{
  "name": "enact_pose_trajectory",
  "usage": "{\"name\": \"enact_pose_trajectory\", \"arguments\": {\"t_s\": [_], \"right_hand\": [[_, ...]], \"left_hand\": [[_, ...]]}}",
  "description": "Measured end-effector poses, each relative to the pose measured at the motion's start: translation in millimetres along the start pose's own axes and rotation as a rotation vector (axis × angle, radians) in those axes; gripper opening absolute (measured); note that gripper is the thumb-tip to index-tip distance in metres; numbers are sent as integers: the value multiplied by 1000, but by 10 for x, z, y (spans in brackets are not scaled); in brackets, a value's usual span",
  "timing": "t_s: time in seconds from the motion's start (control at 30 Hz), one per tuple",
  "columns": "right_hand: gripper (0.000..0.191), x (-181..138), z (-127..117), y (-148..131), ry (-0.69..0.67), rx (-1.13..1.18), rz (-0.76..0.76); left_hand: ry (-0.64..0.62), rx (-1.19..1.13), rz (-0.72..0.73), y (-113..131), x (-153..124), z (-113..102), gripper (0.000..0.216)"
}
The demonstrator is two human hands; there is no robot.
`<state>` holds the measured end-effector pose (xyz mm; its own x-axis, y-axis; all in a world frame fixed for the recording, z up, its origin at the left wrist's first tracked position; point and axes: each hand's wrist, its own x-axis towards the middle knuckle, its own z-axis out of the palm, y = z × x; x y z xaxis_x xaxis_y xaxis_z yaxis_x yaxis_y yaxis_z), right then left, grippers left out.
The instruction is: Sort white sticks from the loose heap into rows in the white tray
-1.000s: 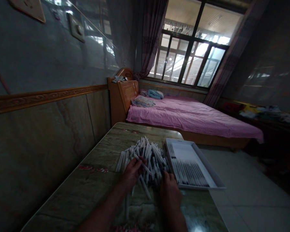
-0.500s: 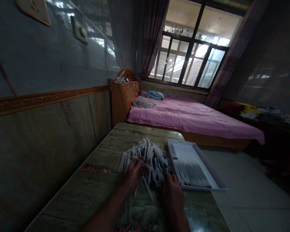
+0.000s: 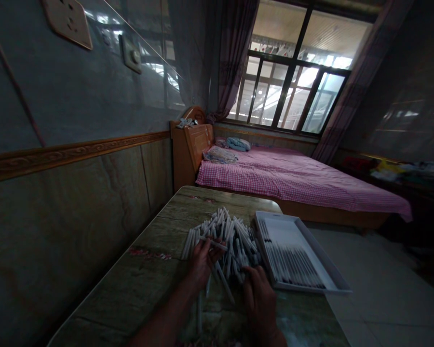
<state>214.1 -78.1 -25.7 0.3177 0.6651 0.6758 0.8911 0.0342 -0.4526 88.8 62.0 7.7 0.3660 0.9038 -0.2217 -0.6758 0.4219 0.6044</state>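
Observation:
A heap of white pens [image 3: 227,236] lies on a green marbled table [image 3: 144,284]. My left hand [image 3: 202,260] is closed on one white pen, gripped between thumb and fingers at the near left of the heap. My right hand [image 3: 259,294] rests palm down at the near right of the heap, fingers curled in among the pens; what they hold is hidden. To the right of the heap a white tray [image 3: 332,284] carries a row of pens laid side by side.
A tiled wall with a wooden band [image 3: 68,149] runs along the table's left side. Beyond the table stands a bed with a pink checked cover [image 3: 296,178] under a barred window [image 3: 292,91]. Pale floor tiles [image 3: 383,294] lie to the right.
The view has swung slightly left and up. My left hand has drawn a pen up from the heap and my right hand has edged further in among the pens.

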Motion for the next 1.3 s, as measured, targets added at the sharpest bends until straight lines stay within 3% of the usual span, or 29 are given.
{"name": "enact_pose_trajectory", "arguments": {"t_s": [0.37, 1.0, 1.3], "right_hand": [[26, 79, -110, -49, 34, 21, -74], [34, 89, -142, 55, 54, 73, -171], [39, 67, -106, 105, 27, 66, -176]], "left_hand": [[-123, 216, 64, 35, -70, 22, 48], [-111, 457, 128, 123, -32, -27, 49], [-95, 446, 153, 94, -32, -23, 49]]}}
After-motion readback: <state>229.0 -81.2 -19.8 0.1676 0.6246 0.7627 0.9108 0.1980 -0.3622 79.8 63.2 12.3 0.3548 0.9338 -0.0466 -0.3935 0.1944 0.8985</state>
